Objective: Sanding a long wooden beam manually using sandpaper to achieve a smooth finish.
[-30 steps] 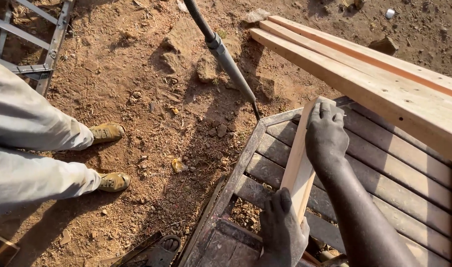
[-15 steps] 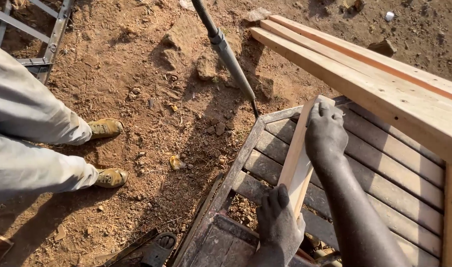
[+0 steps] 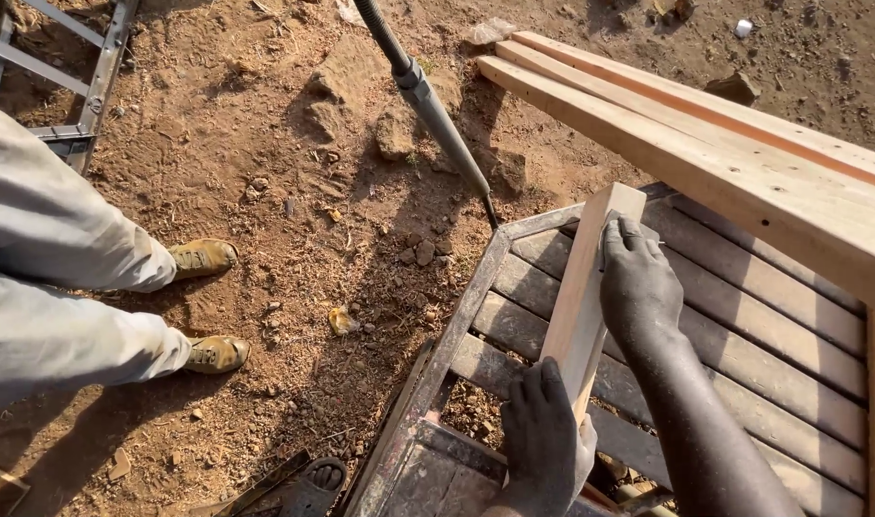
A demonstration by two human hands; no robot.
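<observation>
Little moved: right hand [image 3: 636,280] still flat atop pale plank [image 3: 583,297], fingers clamped over edge; left hand [image 3: 545,442] grips lower end.

the short plank [image 3: 581,287] is pale cream wood. the long beams [image 3: 744,153] are light tan with an orange-red streak along one edge. the slatted frame [image 3: 744,383] is weathered grey-brown. the soil [image 3: 294,172] is reddish-brown, strewn with dull stones. the trousers [image 3: 45,278] are light grey, the shoes [image 3: 207,257] mustard yellow. the hose [image 3: 428,96] is black with a grey metal end.
</observation>
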